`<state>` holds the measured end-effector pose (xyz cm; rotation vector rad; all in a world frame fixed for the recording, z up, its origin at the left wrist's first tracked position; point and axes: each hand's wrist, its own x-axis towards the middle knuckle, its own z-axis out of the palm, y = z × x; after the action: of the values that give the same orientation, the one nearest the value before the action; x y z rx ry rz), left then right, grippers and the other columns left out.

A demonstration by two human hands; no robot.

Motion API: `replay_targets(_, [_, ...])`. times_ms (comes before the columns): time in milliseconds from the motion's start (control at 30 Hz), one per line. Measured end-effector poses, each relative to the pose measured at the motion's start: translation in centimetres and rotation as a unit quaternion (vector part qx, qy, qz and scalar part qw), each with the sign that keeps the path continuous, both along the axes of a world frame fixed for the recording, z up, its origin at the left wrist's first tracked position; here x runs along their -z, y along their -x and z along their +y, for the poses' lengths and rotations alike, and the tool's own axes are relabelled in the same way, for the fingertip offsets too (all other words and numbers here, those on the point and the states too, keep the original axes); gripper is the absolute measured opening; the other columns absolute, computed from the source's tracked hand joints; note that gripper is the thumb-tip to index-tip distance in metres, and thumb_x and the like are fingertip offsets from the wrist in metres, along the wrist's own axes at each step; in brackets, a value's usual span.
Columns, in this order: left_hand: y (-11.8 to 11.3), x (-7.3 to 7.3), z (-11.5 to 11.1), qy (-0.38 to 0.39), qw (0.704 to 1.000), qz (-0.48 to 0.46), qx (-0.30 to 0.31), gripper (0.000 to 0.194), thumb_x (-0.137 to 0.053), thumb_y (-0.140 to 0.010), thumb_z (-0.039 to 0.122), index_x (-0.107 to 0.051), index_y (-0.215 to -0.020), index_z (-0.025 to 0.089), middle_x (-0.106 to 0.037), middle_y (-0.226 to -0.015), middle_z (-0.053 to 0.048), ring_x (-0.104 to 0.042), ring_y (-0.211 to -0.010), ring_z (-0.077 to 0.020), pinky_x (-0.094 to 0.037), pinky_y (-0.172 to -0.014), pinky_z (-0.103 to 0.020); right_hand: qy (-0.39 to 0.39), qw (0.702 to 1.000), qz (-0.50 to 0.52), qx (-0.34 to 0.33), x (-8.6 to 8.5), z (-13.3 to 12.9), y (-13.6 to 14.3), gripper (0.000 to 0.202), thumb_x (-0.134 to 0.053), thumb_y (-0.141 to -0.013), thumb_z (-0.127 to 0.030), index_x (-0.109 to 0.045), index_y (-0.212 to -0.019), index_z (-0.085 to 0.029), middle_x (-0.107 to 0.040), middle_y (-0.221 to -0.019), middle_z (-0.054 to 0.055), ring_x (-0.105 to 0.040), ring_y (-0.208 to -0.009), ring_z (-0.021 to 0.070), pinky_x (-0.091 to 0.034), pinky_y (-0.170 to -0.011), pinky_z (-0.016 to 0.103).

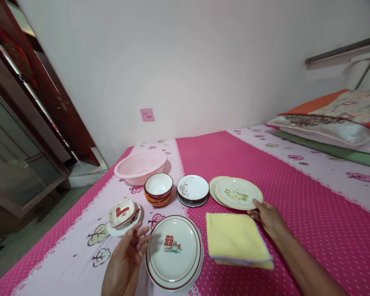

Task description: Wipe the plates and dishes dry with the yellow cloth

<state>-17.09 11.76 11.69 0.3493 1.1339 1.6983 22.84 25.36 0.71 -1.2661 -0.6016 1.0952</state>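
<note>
On the bed [203, 148], a square dish [122, 212] sits left of the red-rimmed plates [174, 253]. My open left hand [126, 255] is at their left edge; I can't tell if it touches. Beyond them are the basin [141, 166], bowls [158, 190] and small plates [193, 189]. To their right, beyond the yellow cloth [238, 238], my right hand [259, 208], well apart from the left, grips the flowered plate [238, 193] by its rim.

The near ends of both forearms are cut off. On the far wall, the pink note's [147, 115] writing is too small to read. Lower bowls [158, 201] are mostly hidden.
</note>
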Motion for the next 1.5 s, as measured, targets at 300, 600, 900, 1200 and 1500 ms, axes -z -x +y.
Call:
replay_targets(300, [-0.4, 0.2, 0.3, 0.001, 1.0, -0.012, 0.012, 0.02, -0.06, -0.089, 0.012, -0.072, -0.105, 0.009, -0.078, -0.085, -0.013, -0.073, -0.065, -0.0169, -0.062, -0.059, -0.024, 0.021, 1.0, 0.023, 0.001, -0.2, 0.0, 0.4, 0.01, -0.072, -0.085, -0.011, -0.063, -0.085, -0.015, -0.07, -0.059, 0.002, -0.067, -0.046, 0.0128, -0.053, -0.041, 0.015])
replay_targets(600, [-0.1, 1.0, 0.3, -0.004, 1.0, -0.006, 0.027, 0.021, -0.063, -0.09, 0.014, -0.071, -0.108, 0.01, -0.078, -0.09, -0.012, -0.073, -0.068, -0.0173, -0.062, -0.061, -0.024, 0.021, 0.999, 0.028, -0.018, -0.1, 0.0, 0.6, 0.021, -0.079, -0.078, -0.005, -0.065, -0.091, -0.014, -0.074, -0.063, 0.005, -0.072, -0.052, 0.0166, -0.061, -0.048, 0.018])
replay_targets(900, [-0.3, 1.2, 0.6, -0.013, 0.999, -0.009, 0.033, 0.022, -0.065, -0.088, 0.016, -0.071, -0.108, 0.009, -0.077, -0.09, -0.013, -0.073, -0.07, -0.0185, -0.062, -0.062, -0.025, 0.016, 0.998, 0.055, -0.036, -0.4, -0.2, 0.1, 0.011, -0.072, -0.084, -0.007, -0.065, -0.086, -0.016, -0.077, -0.072, 0.007, -0.079, -0.067, 0.0238, -0.068, -0.063, 0.029])
replay_targets(1200, [0.0, 1.5, 0.4, -0.017, 0.999, -0.008, 0.037, 0.027, -0.072, -0.082, 0.018, -0.072, -0.108, 0.011, -0.077, -0.092, -0.013, -0.073, -0.072, -0.0185, -0.062, -0.062, -0.025, -0.003, 0.999, 0.011, -0.038, 0.0, -0.4, -0.1, 0.013, -0.08, -0.077, -0.016, -0.069, -0.082, -0.02, -0.077, -0.075, 0.006, -0.079, -0.076, 0.0236, -0.069, -0.076, 0.029])
replay_targets(1500, [-0.2, 1.5, 0.5, -0.019, 0.999, -0.007, 0.046, 0.025, -0.071, -0.083, 0.017, -0.072, -0.107, 0.011, -0.077, -0.091, -0.012, -0.073, -0.07, -0.0178, -0.062, -0.062, -0.025, -0.046, 0.983, -0.177, -0.026, 0.3, 0.1, -0.2, 0.028, -0.072, -0.079, -0.034, -0.067, -0.102, -0.018, -0.075, -0.098, 0.012, -0.075, -0.098, 0.0311, -0.062, -0.094, 0.052])
